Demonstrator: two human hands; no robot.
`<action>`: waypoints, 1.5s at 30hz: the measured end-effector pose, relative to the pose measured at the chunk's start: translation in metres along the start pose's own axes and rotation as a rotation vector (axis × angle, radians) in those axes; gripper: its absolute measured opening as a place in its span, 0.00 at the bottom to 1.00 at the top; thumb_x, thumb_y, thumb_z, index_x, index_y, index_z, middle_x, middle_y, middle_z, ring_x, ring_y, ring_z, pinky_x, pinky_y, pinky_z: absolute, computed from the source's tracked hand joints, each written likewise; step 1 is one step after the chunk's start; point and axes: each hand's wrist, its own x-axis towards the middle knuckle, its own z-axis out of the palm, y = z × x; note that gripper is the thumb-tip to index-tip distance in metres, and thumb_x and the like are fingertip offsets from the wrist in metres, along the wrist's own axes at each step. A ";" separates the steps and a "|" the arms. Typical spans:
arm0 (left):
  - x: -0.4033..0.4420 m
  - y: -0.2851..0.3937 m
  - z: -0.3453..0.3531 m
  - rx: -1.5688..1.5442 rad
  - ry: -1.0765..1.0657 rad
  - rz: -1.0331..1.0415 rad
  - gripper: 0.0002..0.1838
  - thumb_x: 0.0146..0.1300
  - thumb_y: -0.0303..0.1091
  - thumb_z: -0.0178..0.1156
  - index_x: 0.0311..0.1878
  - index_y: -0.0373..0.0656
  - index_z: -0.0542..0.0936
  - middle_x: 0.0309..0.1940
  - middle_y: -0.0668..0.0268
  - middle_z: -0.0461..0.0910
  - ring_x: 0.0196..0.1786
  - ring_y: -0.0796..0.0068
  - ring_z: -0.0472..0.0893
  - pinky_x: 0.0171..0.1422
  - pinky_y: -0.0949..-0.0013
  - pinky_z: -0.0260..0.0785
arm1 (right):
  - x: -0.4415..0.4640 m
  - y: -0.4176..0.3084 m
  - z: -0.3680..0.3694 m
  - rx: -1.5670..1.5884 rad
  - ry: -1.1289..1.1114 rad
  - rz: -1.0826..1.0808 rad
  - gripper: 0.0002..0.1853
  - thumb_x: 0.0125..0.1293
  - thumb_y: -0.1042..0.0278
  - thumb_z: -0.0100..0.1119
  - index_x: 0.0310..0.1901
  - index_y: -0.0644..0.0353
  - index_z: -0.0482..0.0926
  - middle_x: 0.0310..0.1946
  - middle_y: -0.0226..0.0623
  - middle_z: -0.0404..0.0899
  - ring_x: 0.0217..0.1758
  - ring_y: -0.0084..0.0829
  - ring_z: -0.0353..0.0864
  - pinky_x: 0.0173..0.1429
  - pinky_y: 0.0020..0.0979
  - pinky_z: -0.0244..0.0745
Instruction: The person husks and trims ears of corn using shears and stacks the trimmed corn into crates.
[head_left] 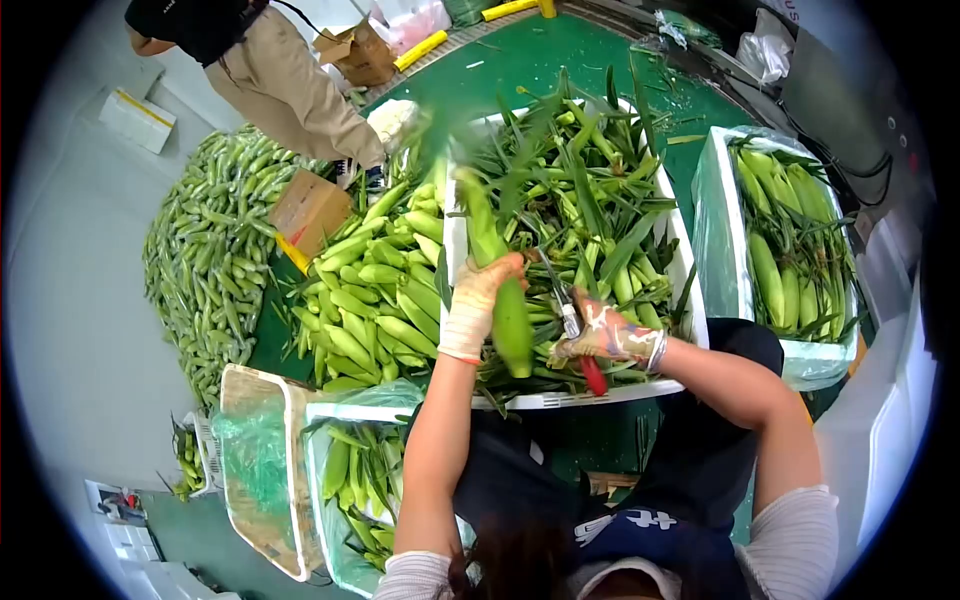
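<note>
Left hand gripped a corn ear above the white bin, far end blurred, right hand clasped a red-handled tool over the bin's near side, partly hidden, a person stood beyond, head cut off.

Hands in mid.: 2, L hand + R hand. Held ear: 1. Red-handled tool: 1. White bins w/ ears: 3 (ctr, R, lower L). Floor piles: 2. Cardbd boxes: 2. Tan-lined basket: 1. Sm. white crate: 1. Co-worker: 1. Loose ears: too many, overlapping, no exact ct.
</note>
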 end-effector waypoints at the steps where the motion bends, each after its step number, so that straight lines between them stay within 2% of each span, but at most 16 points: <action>1: 0.007 -0.004 -0.008 0.199 0.010 0.101 0.18 0.52 0.30 0.67 0.44 0.32 0.76 0.26 0.61 0.80 0.25 0.72 0.79 0.31 0.71 0.73 | -0.005 -0.006 -0.009 0.009 -0.023 -0.058 0.45 0.45 0.44 0.72 0.53 0.71 0.62 0.43 0.55 0.74 0.46 0.45 0.75 0.52 0.38 0.70; 9: -0.009 -0.002 -0.005 0.578 -0.267 -0.027 0.11 0.52 0.30 0.63 0.38 0.34 0.78 0.24 0.67 0.80 0.26 0.78 0.76 0.36 0.74 0.70 | 0.006 -0.034 -0.051 0.078 -0.141 -0.123 0.35 0.45 0.62 0.76 0.52 0.65 0.67 0.33 0.35 0.75 0.36 0.26 0.74 0.40 0.30 0.72; 11: -0.008 0.009 -0.007 0.527 -0.573 -0.086 0.10 0.52 0.30 0.62 0.33 0.33 0.77 0.22 0.66 0.79 0.26 0.77 0.77 0.35 0.74 0.69 | 0.007 -0.019 -0.054 0.058 -0.203 -0.107 0.29 0.45 0.64 0.75 0.48 0.66 0.72 0.31 0.33 0.77 0.34 0.24 0.75 0.38 0.27 0.73; 13: -0.012 0.021 -0.005 0.430 -0.593 -0.212 0.09 0.51 0.31 0.61 0.31 0.34 0.76 0.22 0.64 0.78 0.25 0.75 0.77 0.35 0.73 0.69 | -0.012 -0.016 -0.045 0.664 -0.292 -0.001 0.13 0.53 0.70 0.68 0.37 0.65 0.75 0.25 0.33 0.77 0.23 0.21 0.76 0.27 0.24 0.74; 15: -0.011 0.021 -0.012 0.468 -0.650 -0.144 0.10 0.51 0.30 0.61 0.34 0.34 0.76 0.23 0.63 0.79 0.25 0.76 0.77 0.35 0.73 0.69 | -0.020 -0.013 -0.041 0.729 -0.184 0.101 0.09 0.56 0.72 0.64 0.33 0.64 0.73 0.23 0.34 0.78 0.20 0.21 0.75 0.23 0.24 0.74; 19: -0.006 0.018 -0.036 0.366 -0.626 -0.036 0.24 0.42 0.41 0.66 0.41 0.36 0.76 0.26 0.59 0.80 0.28 0.69 0.78 0.38 0.69 0.71 | -0.031 -0.013 -0.049 0.461 -0.351 -0.057 0.16 0.56 0.71 0.65 0.43 0.64 0.71 0.34 0.34 0.79 0.35 0.21 0.77 0.41 0.26 0.76; 23: 0.004 0.020 -0.078 0.094 -0.112 0.161 0.18 0.54 0.40 0.61 0.43 0.38 0.76 0.31 0.58 0.80 0.37 0.64 0.79 0.48 0.63 0.73 | -0.028 0.004 -0.035 0.304 -0.241 -0.063 0.27 0.55 0.70 0.66 0.56 0.63 0.68 0.43 0.31 0.78 0.43 0.20 0.75 0.51 0.26 0.73; 26: 0.041 0.010 -0.169 -0.761 0.210 0.230 0.25 0.64 0.47 0.52 0.58 0.40 0.69 0.54 0.55 0.72 0.57 0.58 0.72 0.65 0.53 0.62 | -0.036 -0.023 -0.039 0.311 -0.218 0.205 0.25 0.55 0.61 0.70 0.50 0.62 0.72 0.42 0.34 0.77 0.43 0.24 0.74 0.48 0.28 0.72; 27: 0.053 0.006 -0.202 -0.998 0.256 0.281 0.29 0.66 0.50 0.49 0.63 0.40 0.67 0.62 0.55 0.69 0.64 0.55 0.68 0.70 0.50 0.57 | -0.034 -0.011 -0.032 0.397 -0.150 0.239 0.24 0.55 0.64 0.69 0.51 0.63 0.72 0.41 0.32 0.76 0.41 0.24 0.74 0.46 0.28 0.72; 29: 0.078 -0.023 -0.265 -0.676 0.682 0.361 0.33 0.67 0.62 0.40 0.69 0.53 0.60 0.68 0.63 0.61 0.65 0.56 0.63 0.66 0.41 0.57 | -0.034 -0.012 -0.027 0.489 -0.159 0.319 0.19 0.55 0.67 0.65 0.48 0.61 0.73 0.30 0.28 0.76 0.26 0.21 0.72 0.30 0.24 0.70; 30: 0.072 -0.008 -0.260 -0.902 0.811 0.403 0.32 0.68 0.56 0.44 0.69 0.47 0.59 0.68 0.60 0.63 0.69 0.55 0.61 0.67 0.39 0.55 | -0.030 0.002 -0.023 0.561 -0.171 0.316 0.14 0.56 0.67 0.63 0.43 0.59 0.73 0.25 0.27 0.74 0.21 0.22 0.71 0.24 0.23 0.66; 33: 0.099 -0.023 -0.336 -1.385 0.694 0.348 0.32 0.67 0.53 0.48 0.67 0.41 0.60 0.65 0.50 0.64 0.59 0.50 0.71 0.62 0.46 0.66 | -0.022 0.015 -0.012 0.518 -0.124 0.341 0.15 0.57 0.65 0.60 0.44 0.61 0.70 0.21 0.32 0.73 0.20 0.24 0.72 0.23 0.25 0.68; 37: -0.047 0.013 -0.344 -0.304 0.577 0.640 0.28 0.65 0.48 0.54 0.59 0.32 0.68 0.51 0.50 0.77 0.51 0.55 0.80 0.55 0.59 0.73 | -0.009 0.049 -0.012 0.424 -0.113 0.388 0.16 0.60 0.62 0.57 0.43 0.63 0.70 0.21 0.35 0.74 0.18 0.27 0.73 0.23 0.25 0.69; 38: -0.091 0.012 -0.354 -0.081 0.818 0.511 0.21 0.66 0.43 0.54 0.52 0.33 0.74 0.45 0.54 0.81 0.47 0.63 0.82 0.52 0.63 0.74 | -0.004 0.051 -0.011 0.419 -0.150 0.386 0.17 0.60 0.62 0.58 0.46 0.63 0.70 0.23 0.36 0.76 0.17 0.28 0.73 0.24 0.26 0.71; 41: -0.204 -0.054 -0.411 1.090 1.431 -0.011 0.09 0.55 0.36 0.56 0.35 0.42 0.79 0.34 0.52 0.80 0.40 0.52 0.81 0.44 0.58 0.75 | 0.007 0.084 -0.002 0.410 -0.040 0.432 0.17 0.60 0.64 0.59 0.48 0.60 0.71 0.27 0.33 0.77 0.19 0.27 0.74 0.24 0.26 0.72; 45: -0.290 -0.146 -0.441 1.797 0.956 -0.612 0.18 0.51 0.35 0.59 0.45 0.39 0.78 0.41 0.53 0.79 0.47 0.56 0.80 0.50 0.59 0.73 | 0.014 0.050 0.024 0.321 -0.107 0.488 0.15 0.60 0.63 0.60 0.45 0.57 0.71 0.24 0.29 0.74 0.21 0.24 0.73 0.24 0.25 0.70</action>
